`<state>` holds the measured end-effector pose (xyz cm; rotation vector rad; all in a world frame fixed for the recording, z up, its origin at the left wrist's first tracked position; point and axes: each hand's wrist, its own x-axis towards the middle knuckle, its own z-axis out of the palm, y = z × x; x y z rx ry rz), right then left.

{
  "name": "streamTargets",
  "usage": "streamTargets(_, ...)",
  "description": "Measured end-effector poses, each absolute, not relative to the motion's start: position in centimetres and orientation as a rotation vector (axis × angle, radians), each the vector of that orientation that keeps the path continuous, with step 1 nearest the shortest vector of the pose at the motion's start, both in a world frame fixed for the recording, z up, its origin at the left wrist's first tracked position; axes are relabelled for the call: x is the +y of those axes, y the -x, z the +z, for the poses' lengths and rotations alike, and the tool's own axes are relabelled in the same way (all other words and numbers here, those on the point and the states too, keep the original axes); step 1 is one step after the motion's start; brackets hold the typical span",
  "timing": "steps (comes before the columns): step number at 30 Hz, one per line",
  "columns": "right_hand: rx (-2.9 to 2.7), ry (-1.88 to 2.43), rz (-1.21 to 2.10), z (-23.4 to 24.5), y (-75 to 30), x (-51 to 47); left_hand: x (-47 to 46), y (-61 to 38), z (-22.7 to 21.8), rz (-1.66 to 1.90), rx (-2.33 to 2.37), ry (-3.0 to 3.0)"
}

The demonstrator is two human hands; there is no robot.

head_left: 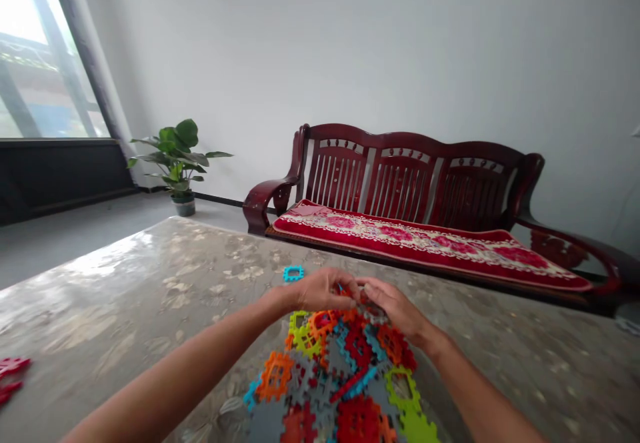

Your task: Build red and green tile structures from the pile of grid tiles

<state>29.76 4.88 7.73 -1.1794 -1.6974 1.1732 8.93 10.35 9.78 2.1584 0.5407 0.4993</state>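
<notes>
A heap of toothed, interlocking plastic building tiles (357, 413) in red, orange, grey, blue and lime green lies on the table in front of me. Both of my hands meet at its far end. My left hand (327, 289) has its fingers bent around an orange-red tile (344, 291), which they partly hide. From the other side, my right hand (395, 306) curls its fingers over a grey tile (373, 309), with the fingertips close to the left ones. Just beyond my left wrist lies a single blue frame-shaped tile (293, 273).
The table (150, 309) has a shiny, flower-patterned cover. Red pieces (13, 376) lie at its left edge. Behind it stands a dark red wooden bench (400, 176) with a red floral cushion (425, 239). A potted plant (183, 156) is on the floor at the back left.
</notes>
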Motion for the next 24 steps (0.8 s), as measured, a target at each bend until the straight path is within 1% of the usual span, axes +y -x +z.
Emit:
streamTargets(3,-1.721,1.221,1.168,8.0,-30.6,2.7,7.1,-6.5,11.0,0.362,0.511,-2.337)
streamTargets(6,-1.719,1.236,1.102,7.7,-32.0,-0.5,3.4,-3.5,10.4,0.482,0.714,-2.513)
streamTargets(7,-1.748,1.246,1.049,7.5,-32.6,-1.8,2.1,-2.4,9.8,0.488,0.823,-2.548)
streamTargets(10,-1.881,1.379,0.817,6.3,-33.9,-6.5,-1.9,0.8,6.8,0.361,1.113,-2.588)
streamTargets(12,-2.004,1.516,0.752,5.4,-34.1,-9.5,-4.5,2.0,4.7,0.257,1.199,-2.592)
streamTargets(16,-2.219,1.642,0.717,4.1,-33.0,-13.1,-8.4,1.3,2.3,0.159,1.177,-2.654)
streamTargets(19,-2.323,1.597,0.705,3.8,-31.4,-13.5,-9.2,-0.9,2.1,0.156,1.184,-2.7)
streamTargets(24,-2.374,1.636,0.661,4.3,-29.4,-12.6,-8.3,-3.5,1.5,0.161,0.979,-2.823)
